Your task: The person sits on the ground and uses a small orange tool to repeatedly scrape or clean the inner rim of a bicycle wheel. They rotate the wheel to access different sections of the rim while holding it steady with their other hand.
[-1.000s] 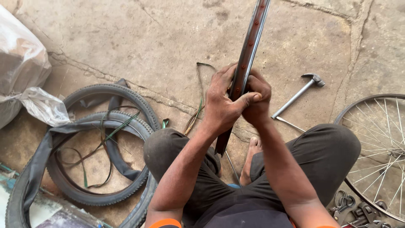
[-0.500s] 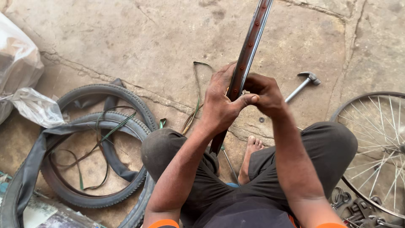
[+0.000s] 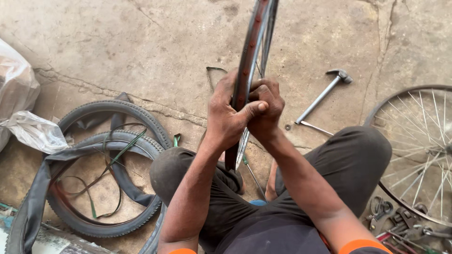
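My left hand (image 3: 228, 117) and right hand (image 3: 264, 110) clasp the upright bicycle rim (image 3: 248, 61) from both sides, fingers wrapped tight; what my right fingertips press seems hidden.

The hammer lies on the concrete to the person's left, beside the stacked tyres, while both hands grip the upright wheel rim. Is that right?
Not quite. The head view shows the hammer on the person's right, near the spoked wheel. The tyres lie left; both hands, left hand and right hand, grip the wheel rim.
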